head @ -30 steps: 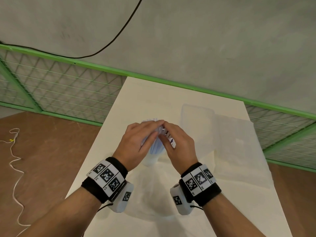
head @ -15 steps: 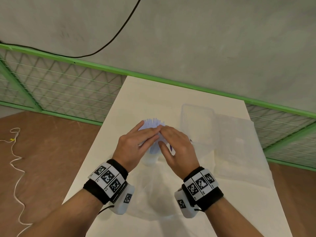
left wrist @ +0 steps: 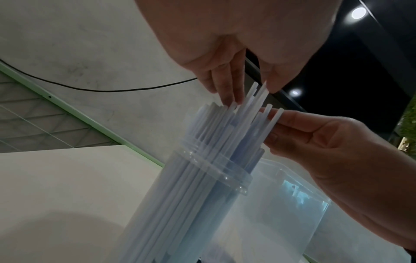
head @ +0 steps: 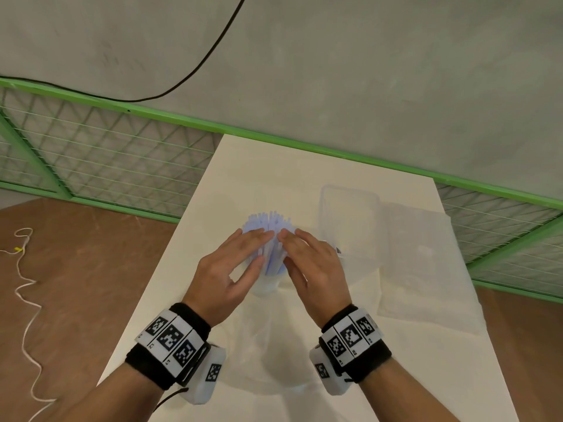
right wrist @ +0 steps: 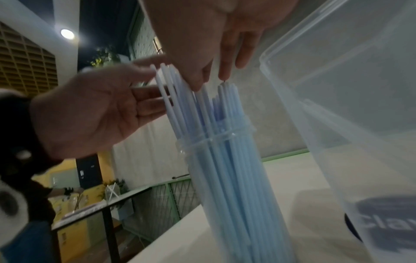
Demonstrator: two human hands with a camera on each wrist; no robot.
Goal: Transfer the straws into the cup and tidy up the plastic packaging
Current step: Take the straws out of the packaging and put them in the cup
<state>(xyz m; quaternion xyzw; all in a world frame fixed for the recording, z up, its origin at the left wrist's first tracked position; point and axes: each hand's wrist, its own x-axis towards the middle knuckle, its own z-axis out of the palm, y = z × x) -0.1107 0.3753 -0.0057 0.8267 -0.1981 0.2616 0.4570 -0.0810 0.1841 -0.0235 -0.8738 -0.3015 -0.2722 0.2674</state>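
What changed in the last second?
Both hands spread apart and flattened: left hand and right hand now rest straight fingers on the straws, whose tops show more. Cup, clear box and plastic bag stayed put.

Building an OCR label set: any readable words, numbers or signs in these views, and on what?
"Clay": white letters on a dark round label, seen through the clear plastic box in the right wrist view; the word is cut off at the frame edge, so it may be longer.
Wristbands: black-and-white square marker codes only; the tiny characters beside them are too small to read.
Straws and cup: no print visible.
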